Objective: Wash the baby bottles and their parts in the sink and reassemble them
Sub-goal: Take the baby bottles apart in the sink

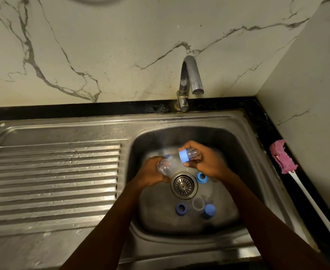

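Both hands are over the steel sink basin (244,184). My left hand (152,172) grips a clear baby bottle body (167,165), lying tilted with its base toward the left. My right hand (207,162) holds a clear cap with a blue collar ring (185,155), just above and right of the bottle. On the basin floor lie a blue ring (200,177) by the drain (184,185), another blue ring (181,209), a clear cap (198,203) and a blue-ringed part (209,211).
The tap (189,78) stands behind the basin, with no water visibly running. A ribbed steel drainboard (53,178) lies to the left. A bottle brush with a pink sponge head (282,156) and white handle rests on the black counter at the right.
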